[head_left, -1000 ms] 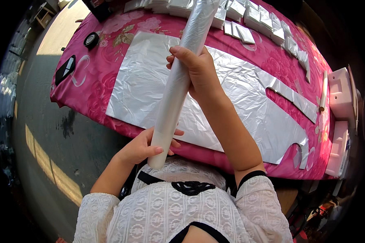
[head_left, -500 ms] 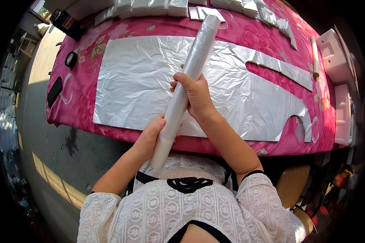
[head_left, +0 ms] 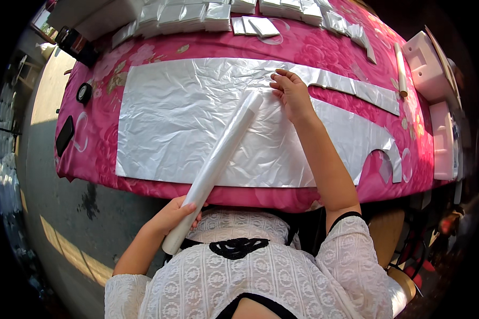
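My left hand [head_left: 176, 215] is wrapped round the lower part of a long roll of translucent white plastic film [head_left: 218, 154]. The roll slants up and right over a flat, wrinkled white plastic apron [head_left: 165, 111], its far end above the apron's middle. My right hand [head_left: 292, 95] is off the roll, just right of that far end and over the apron's upper part. Its fingers are loosely bent and slightly apart, and I see nothing in them. The apron's narrow strap [head_left: 356, 87] and curved cut-out side extend to the right.
A pink flowered cloth [head_left: 104, 125] covers the table. Stacks of folded white packets [head_left: 189, 17] line its back. On the left lie a black phone [head_left: 64, 136], a black tape roll [head_left: 83, 93] and a dark jar [head_left: 75, 45]. Pink foam boxes [head_left: 430, 66] and a thin tube [head_left: 401, 70] stand right.
My right hand has let go of the roll and moved right. The roll, still in my left hand, has come down and toward me, its far end now over the apron.
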Tool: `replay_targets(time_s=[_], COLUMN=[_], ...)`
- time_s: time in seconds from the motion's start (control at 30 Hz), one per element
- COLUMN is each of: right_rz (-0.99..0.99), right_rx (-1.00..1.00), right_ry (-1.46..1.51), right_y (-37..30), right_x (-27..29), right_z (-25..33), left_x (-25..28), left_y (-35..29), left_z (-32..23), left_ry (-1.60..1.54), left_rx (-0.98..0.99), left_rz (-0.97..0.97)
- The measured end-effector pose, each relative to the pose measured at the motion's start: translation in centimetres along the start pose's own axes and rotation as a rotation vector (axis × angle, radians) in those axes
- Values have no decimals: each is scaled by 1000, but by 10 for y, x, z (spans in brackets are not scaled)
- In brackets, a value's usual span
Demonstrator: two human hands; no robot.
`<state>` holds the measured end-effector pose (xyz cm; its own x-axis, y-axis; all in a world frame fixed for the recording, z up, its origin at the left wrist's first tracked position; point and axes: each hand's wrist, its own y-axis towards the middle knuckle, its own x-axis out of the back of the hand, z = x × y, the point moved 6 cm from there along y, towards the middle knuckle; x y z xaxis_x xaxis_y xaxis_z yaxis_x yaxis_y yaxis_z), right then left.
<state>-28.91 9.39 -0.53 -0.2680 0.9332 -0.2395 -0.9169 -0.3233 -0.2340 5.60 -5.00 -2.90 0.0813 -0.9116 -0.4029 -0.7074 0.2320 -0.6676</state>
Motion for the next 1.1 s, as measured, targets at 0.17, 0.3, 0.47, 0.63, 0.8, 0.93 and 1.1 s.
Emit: replay_targets(time_s=[0.17, 0.3, 0.47, 0.63, 0.8, 0.93, 1.1], right_rz=[375, 510, 650, 371, 75, 51, 165], right_rx=[-147, -227, -149, 23, 267, 237, 261], right_ry=[-405, -617, -625, -715, -956, -775, -848], right_y=[-12, -21, -24, 3, 60, 66, 64], right_x=[-19, -36, -40, 1, 108, 133, 99], right_z=[0, -1, -4, 15, 53, 60, 45], left_x=[1, 1, -2, -1, 31, 62, 25], left_y=[-6, -8, -7, -14, -46, -60, -38], left_z=[5, 4, 5, 8, 42, 51, -36], left_ry=[-19, -65, -45, -21, 16, 247, 784], left_rx=[-4, 24, 1, 64, 168, 211, 126], left_rz=[8, 12, 7, 52, 161, 223, 218])
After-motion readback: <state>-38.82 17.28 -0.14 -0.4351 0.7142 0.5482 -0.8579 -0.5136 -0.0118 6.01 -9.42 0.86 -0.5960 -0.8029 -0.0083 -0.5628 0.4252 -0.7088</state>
